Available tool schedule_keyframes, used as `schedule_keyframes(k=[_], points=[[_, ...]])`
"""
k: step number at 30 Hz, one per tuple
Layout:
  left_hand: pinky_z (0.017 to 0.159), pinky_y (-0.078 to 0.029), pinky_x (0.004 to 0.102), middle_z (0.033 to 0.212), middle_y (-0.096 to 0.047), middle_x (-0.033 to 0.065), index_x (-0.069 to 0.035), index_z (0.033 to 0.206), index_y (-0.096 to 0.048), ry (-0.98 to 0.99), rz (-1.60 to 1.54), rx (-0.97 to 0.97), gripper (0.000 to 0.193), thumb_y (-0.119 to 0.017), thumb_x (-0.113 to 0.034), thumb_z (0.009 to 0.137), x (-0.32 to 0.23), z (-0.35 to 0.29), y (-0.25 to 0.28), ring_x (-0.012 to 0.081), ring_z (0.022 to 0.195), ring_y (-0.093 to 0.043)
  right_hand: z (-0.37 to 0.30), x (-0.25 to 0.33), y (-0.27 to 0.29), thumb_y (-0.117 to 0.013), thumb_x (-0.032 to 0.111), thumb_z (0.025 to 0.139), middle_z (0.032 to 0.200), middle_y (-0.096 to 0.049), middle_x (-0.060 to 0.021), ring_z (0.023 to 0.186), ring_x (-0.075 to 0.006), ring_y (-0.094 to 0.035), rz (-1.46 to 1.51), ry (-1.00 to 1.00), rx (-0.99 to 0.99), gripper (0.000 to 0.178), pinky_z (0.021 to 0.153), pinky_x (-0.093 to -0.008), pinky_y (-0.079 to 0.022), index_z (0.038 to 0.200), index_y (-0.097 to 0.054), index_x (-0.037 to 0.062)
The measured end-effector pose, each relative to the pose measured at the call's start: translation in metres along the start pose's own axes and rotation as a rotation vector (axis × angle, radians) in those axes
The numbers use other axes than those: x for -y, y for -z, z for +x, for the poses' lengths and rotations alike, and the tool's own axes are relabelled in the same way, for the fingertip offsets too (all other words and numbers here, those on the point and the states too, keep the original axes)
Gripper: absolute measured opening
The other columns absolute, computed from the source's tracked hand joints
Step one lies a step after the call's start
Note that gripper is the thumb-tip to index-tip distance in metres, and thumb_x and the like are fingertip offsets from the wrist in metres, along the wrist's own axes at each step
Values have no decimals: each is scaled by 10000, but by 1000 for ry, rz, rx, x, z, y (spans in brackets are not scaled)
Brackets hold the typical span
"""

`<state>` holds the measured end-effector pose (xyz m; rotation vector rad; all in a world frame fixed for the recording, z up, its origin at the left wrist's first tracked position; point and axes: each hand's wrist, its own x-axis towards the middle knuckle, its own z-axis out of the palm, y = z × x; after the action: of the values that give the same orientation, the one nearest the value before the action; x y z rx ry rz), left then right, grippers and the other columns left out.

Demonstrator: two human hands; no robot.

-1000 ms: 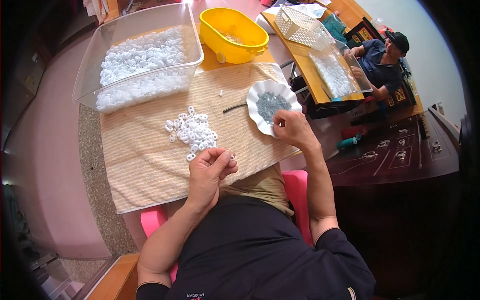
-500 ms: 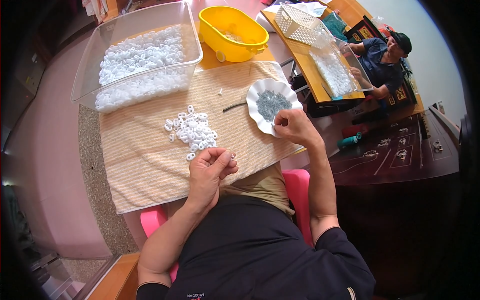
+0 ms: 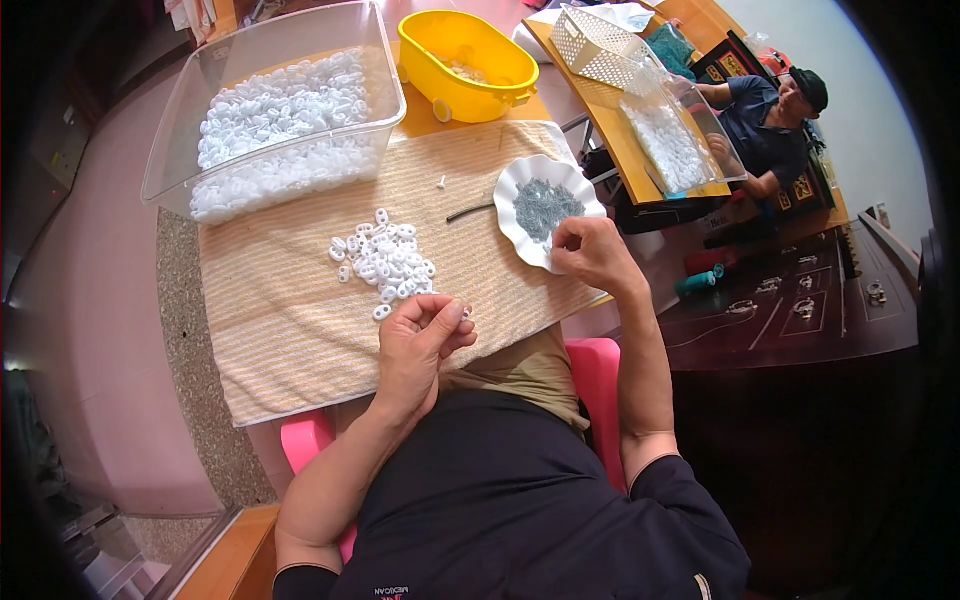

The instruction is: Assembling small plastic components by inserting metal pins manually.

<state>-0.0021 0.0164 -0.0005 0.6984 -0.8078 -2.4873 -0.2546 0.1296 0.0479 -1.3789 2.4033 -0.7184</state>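
My left hand is closed in a pinch above the near edge of the towel. A small white plastic piece shows at its fingertips, mostly covered by them. Just beyond it lies a loose pile of white oval plastic pieces with two holes. My right hand has its fingers pressed together over the near rim of a white scalloped dish. Whatever those fingers hold is hidden. Inside the dish is a heap of tiny grey parts, too small to make out singly.
A striped towel covers the table. On it lie a thin dark rod and a small white peg. Behind stand a clear bin of white pieces and a yellow tub. A person sits at another table, right.
My right hand has shifted very slightly at the dish's rim, fingers still together. My left hand holds its place. At the other table, the person's hand has moved a little.
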Motion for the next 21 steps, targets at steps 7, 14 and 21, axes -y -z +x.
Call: schedule_keyframes(k=[7, 14, 21], points=[[692, -577, 261, 883, -657, 86, 9, 973, -591, 2, 6, -8, 141, -648, -94, 895, 0, 0, 0, 127, 748, -643, 0, -3, -2, -667, 63, 702, 646, -616, -45, 621, -82, -579, 82, 9, -38, 105, 586, -247, -480, 755, -629, -20], [698, -577, 260, 887, -655, 80, 1, 978, -594, 6, 20, 11, 127, -642, -86, 898, 2, 0, 2, 125, 757, -643, -5, -6, -10, -680, 1, 756, 666, -604, 7, 619, -33, -549, 429, -12, -81, 52, 559, -193, -445, 771, -631, -7], [709, -573, 265, 905, -650, 84, -19, 971, -594, 25, 34, 8, 100, -636, -76, 900, 1, -2, -2, 127, 767, -637, -21, 32, -32, -690, -71, 781, 806, -631, -14, 698, -48, -569, 777, 6, 102, 109, 606, -185, -463, 852, -631, -13]])
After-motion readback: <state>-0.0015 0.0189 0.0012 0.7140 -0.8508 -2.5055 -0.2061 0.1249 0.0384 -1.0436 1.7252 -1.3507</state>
